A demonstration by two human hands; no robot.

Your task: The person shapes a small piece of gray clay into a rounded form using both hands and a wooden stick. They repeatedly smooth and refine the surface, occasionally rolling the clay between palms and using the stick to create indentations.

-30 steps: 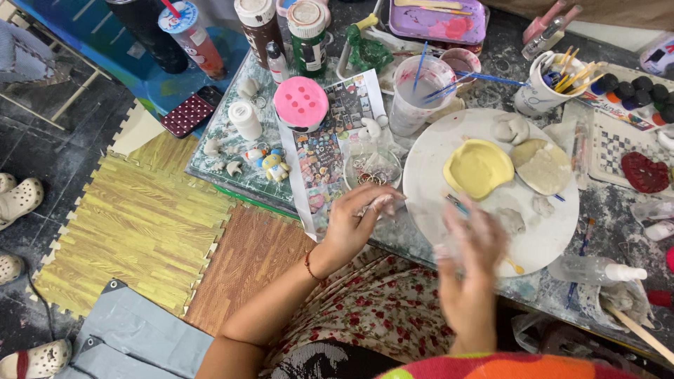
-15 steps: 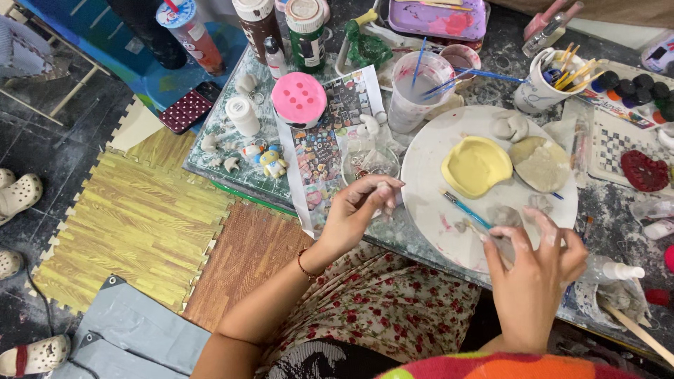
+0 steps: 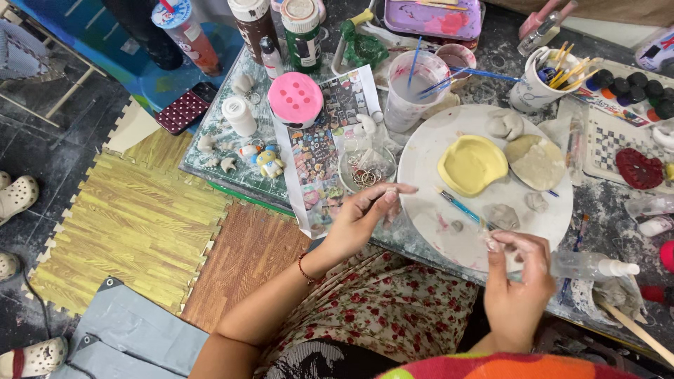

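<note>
My right hand (image 3: 518, 284) is at the near edge of a round white board (image 3: 449, 238), its fingertips pinched on the end of a thin blue-handled paintbrush (image 3: 460, 207) that points up-left across the board. My left hand (image 3: 359, 217) hovers at the board's left edge, just below a small glass bowl of metal rings (image 3: 365, 172). Its thumb and fingers are pressed together, and I cannot make out anything between them. On the board lie a yellow clay dish (image 3: 472, 165), a grey clay disc (image 3: 537, 163) and small grey clay lumps (image 3: 502, 216).
A cup of cloudy water with brushes (image 3: 414, 88), a white mug of brushes (image 3: 537, 88), a pink lid (image 3: 295, 98), paint bottles (image 3: 302, 28) and small figurines (image 3: 268, 163) crowd the table. A clear squeeze bottle (image 3: 590, 265) lies right of my right hand. Foam mats (image 3: 126, 224) cover the floor.
My right hand has pulled back from above the board to its near edge, and the brush now shows lying across it. My left hand has stayed nearly in place.
</note>
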